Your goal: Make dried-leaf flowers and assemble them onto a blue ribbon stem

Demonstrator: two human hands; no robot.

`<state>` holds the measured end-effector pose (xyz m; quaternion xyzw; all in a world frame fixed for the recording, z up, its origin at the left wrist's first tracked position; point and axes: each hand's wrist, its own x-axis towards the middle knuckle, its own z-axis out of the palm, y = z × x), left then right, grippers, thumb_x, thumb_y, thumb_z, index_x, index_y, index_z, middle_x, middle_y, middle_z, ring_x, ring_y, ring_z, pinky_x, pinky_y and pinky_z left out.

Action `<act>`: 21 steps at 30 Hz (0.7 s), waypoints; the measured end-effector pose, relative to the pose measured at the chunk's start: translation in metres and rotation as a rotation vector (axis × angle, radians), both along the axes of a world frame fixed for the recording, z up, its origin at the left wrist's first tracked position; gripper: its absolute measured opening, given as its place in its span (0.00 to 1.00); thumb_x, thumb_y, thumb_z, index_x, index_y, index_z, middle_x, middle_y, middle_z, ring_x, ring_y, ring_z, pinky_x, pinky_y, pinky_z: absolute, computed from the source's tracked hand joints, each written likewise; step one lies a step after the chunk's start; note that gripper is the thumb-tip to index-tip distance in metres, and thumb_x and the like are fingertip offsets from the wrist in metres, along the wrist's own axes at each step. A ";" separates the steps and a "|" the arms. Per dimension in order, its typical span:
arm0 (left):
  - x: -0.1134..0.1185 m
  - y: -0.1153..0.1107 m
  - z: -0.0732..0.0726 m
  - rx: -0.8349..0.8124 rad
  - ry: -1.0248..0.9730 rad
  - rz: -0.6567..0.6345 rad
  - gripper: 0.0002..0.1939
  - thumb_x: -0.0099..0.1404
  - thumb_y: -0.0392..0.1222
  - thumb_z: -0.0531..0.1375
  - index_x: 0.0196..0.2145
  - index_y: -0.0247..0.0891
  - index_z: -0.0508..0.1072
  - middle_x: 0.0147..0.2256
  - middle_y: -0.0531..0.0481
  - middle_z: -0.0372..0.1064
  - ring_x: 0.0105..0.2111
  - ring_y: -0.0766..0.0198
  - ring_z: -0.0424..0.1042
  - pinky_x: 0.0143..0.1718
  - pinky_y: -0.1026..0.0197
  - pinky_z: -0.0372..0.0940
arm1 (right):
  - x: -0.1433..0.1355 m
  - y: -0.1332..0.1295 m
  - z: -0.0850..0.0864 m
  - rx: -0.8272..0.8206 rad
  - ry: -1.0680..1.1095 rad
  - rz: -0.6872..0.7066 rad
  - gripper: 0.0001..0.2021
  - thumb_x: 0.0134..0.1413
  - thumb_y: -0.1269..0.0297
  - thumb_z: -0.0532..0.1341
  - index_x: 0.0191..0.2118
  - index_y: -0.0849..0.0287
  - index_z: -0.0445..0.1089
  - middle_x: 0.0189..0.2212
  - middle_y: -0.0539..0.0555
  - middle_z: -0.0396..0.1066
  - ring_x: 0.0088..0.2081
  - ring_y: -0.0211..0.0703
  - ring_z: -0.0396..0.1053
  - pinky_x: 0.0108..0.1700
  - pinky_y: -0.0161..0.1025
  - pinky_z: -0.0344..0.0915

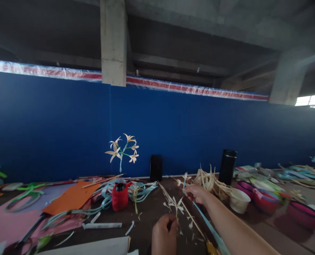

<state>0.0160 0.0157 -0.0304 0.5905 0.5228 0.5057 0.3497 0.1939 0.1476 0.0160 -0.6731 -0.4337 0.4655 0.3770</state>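
My left hand (pixel 164 232) is closed in a pinch low in the middle of the view. From its fingers rises the stem of a pale craft flower (pixel 178 204) with narrow pointed petals. Farther forward and to the right, my right hand (pixel 197 194) is also pinched, on a small cream craft flower (pixel 186 176) whose stem is wrapped in light blue. A light blue ribbon (pixel 209 225) runs from near the right fingers down toward the table's front edge. Dried husks (pixel 209 180) lie just beyond that hand. Pale scraps lie between both hands.
A finished-looking flower spray (pixel 121 153) stands in a red holder (pixel 120 196). Blue cords, orange paper (pixel 68 198), a marker (pixel 102 225) and scissors (pixel 24 244) lie left. A black phone-like slab (pixel 156 168), a dark bottle (pixel 227 166), a white cup (pixel 239 200) and pink bowls (pixel 303 214) also stand there.
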 end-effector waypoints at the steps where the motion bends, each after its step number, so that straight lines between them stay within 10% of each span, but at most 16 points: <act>1: 0.000 0.001 -0.002 0.008 0.002 0.008 0.11 0.57 0.44 0.54 0.24 0.38 0.72 0.19 0.50 0.68 0.21 0.62 0.67 0.24 0.63 0.59 | 0.000 -0.002 0.005 0.001 0.008 0.013 0.14 0.59 0.63 0.57 0.50 0.61 0.64 0.48 0.57 0.66 0.43 0.46 0.68 0.43 0.48 0.68; 12: -0.006 0.006 0.001 0.151 -0.149 0.161 0.17 0.56 0.54 0.55 0.28 0.37 0.74 0.22 0.48 0.72 0.19 0.62 0.68 0.23 0.63 0.62 | -0.004 -0.063 0.083 0.414 0.093 -0.040 0.08 0.49 0.62 0.63 0.32 0.60 0.69 0.18 0.45 0.64 0.18 0.31 0.62 0.18 0.28 0.56; 21: -0.021 -0.004 0.024 0.264 -0.204 0.270 0.21 0.54 0.59 0.58 0.32 0.38 0.75 0.26 0.49 0.75 0.21 0.63 0.70 0.23 0.65 0.65 | -0.030 -0.161 0.065 0.759 -0.002 -0.213 0.15 0.41 0.49 0.64 0.29 0.56 0.73 0.13 0.47 0.62 0.15 0.37 0.58 0.16 0.33 0.57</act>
